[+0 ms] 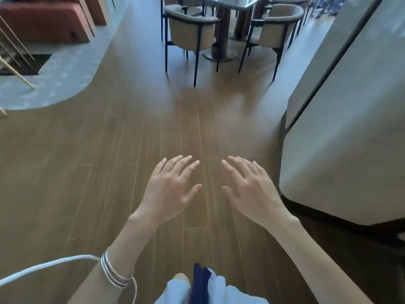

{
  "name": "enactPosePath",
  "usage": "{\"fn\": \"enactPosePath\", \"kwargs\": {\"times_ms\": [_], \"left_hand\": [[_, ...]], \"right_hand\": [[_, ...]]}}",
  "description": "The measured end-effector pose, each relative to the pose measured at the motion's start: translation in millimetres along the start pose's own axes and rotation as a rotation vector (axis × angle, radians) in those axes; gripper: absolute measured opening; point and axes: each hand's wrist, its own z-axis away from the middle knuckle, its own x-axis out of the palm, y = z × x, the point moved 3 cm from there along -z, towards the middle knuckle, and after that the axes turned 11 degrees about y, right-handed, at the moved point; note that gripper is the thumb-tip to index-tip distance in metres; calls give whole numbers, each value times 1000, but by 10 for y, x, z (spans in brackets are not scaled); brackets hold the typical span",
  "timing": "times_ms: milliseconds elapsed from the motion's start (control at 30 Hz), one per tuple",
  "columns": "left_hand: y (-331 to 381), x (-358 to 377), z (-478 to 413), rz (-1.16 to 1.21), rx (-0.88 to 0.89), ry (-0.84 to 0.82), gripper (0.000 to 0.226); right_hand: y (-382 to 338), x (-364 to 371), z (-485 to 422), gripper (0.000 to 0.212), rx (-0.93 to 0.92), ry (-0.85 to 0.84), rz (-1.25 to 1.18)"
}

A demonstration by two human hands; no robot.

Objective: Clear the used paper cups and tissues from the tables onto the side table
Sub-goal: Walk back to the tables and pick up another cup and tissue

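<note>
Over the brown wood floor [122,163], the left hand [168,189] and the right hand [252,189] float side by side, palms down, fingers spread wide, holding nothing. Far ahead, two chairs [192,34] stand at a tabletop [247,6]. Something white sits up on it, but I cannot tell if it is a cup.
</note>
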Motion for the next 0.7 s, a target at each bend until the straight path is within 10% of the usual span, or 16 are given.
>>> {"fn": "enactPosePath", "kwargs": {"times_ms": [700], "left_hand": [[-2428,533,-2883,-9,-17,32,53]], "right_hand": [[224,1232,-3629,56,-44,28,-70]]}}
